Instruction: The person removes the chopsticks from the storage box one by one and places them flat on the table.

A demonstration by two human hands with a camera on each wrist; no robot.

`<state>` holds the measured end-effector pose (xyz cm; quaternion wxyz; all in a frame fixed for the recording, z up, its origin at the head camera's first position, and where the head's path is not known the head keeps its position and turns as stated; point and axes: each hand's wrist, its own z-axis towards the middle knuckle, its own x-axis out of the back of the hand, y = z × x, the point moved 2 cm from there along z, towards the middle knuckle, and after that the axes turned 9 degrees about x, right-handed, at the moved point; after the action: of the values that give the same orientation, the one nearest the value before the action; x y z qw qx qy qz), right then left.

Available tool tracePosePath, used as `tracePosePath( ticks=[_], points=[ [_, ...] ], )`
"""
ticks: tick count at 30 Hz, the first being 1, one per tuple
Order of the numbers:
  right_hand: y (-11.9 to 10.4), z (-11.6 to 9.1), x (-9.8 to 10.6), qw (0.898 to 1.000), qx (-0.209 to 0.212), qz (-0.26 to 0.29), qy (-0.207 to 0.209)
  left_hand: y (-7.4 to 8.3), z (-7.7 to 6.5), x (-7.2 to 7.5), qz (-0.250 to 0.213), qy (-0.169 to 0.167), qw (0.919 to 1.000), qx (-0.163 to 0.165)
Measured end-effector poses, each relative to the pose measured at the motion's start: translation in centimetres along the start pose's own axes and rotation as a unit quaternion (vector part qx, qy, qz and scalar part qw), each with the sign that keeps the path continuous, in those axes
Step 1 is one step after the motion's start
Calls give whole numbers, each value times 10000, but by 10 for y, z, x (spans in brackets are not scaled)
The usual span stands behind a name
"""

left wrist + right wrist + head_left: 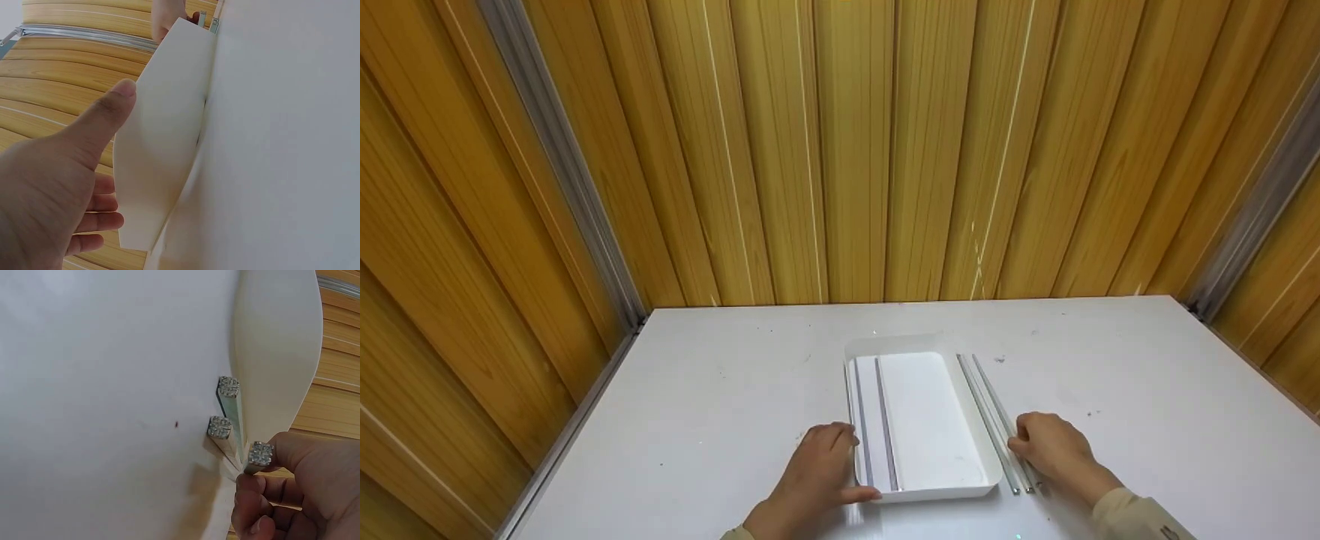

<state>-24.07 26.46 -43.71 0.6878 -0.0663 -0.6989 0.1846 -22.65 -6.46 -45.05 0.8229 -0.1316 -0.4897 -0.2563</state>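
Note:
A white rectangular tray [937,495] lies on the table, with two long grey strips [886,427] along its left side. My left hand [819,469] holds the tray's near left corner, thumb on the front wall and fingers along the side; the left wrist view shows the thumb on the rim. Right of the tray, my right hand [1056,448] pinches a pale chopstick [260,454] with a square, glittery end. Two matching chopsticks, an upper one [228,387] and a lower one [219,427] in the right wrist view, lie beside the tray wall. Far ends of the held chopstick cannot be made out.
The white table [720,397] extends on both sides of the tray and carries small dark specks. Wood-patterned panels [855,150] rise behind it and at the sides, with a grey metal post [562,150] at the left corner.

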Motion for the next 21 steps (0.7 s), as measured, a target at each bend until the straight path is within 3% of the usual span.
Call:
tracePosePath(
  ticks=[13, 21],
  points=[
    [3, 1, -5, 9998, -48, -110, -130, 0, -1, 0, 119, 196, 9997, -82],
    [2, 1, -2, 9995, -74, -147, -254, 0, -2, -1, -31, 37, 10000, 35]
  ],
)
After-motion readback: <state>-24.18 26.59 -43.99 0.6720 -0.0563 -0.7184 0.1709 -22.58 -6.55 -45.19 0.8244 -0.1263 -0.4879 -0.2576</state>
